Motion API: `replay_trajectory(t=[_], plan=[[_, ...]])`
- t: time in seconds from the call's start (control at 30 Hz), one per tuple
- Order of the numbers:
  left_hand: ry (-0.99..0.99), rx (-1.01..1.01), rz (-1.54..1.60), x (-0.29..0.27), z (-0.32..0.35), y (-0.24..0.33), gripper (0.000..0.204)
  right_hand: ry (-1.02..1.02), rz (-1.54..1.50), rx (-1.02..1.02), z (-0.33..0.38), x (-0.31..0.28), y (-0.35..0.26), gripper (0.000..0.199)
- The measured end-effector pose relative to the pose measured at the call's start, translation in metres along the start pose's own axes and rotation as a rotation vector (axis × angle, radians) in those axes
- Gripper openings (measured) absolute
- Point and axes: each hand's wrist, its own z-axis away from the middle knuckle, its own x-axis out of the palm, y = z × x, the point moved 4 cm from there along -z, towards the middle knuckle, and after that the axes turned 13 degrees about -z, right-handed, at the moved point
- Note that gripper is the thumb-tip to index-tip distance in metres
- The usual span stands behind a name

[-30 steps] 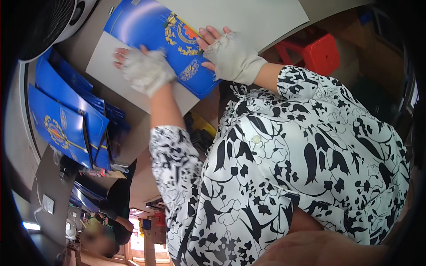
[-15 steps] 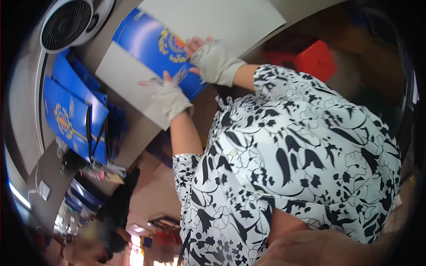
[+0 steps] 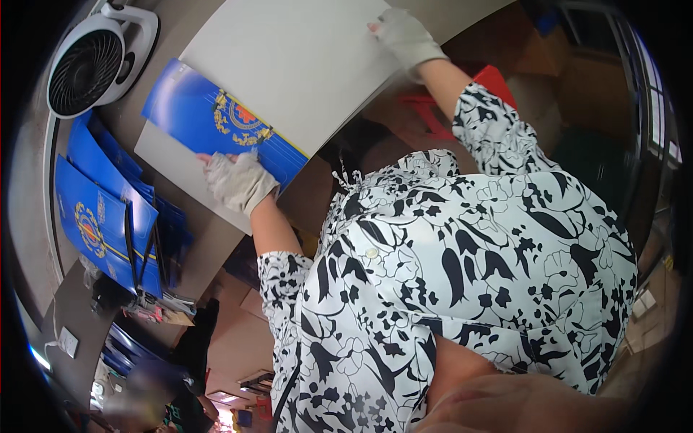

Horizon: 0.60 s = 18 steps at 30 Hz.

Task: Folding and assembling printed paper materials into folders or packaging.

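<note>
Both of my hands wear pale fingerless gloves. My left hand [image 3: 242, 180] lies with its fingers stretched out on the lower edge of a blue printed sheet [image 3: 191, 119], which carries a round yellow-and-red emblem. Below that edge, a white panel [image 3: 170, 162] sticks out on the table. My right hand [image 3: 408, 40] is apart from the blue sheet, over the right side of a large white sheet [image 3: 289, 54]. It is smeared by motion, so whether its fingers grip the white sheet's edge is unclear.
A white-and-black fan [image 3: 86, 68] stands at the upper left. Blue printed bags [image 3: 108, 216] with dark handles lie left of the sheets. Beyond the table [image 3: 166, 43] edge, on the right, is a red stool [image 3: 494, 86]. Another person [image 3: 155, 397] is at the lower left.
My right hand has left the blue sheet and moved up and right to the white sheet. The blue sheet has shifted slightly left, with my left hand still on it. The whole view has shifted.
</note>
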Motion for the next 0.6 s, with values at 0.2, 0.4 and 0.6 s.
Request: replay_trajectory(t=[0.2,0.4,0.6], plan=[[0.509,0.375,-0.372,0.047,-0.023,-0.039,0.070,-0.470,0.374,-0.387,-0.014,0.007,0.010,0.055],[0.419,0.375,-0.323,0.065,-0.031,-0.047,0.057,0.005,0.393,-1.002,0.103,0.030,-0.119,0.079],[0.439,0.459,-0.304,0.069,-0.030,-0.042,0.055,-0.153,0.262,-0.976,0.140,0.089,-0.167,0.080]])
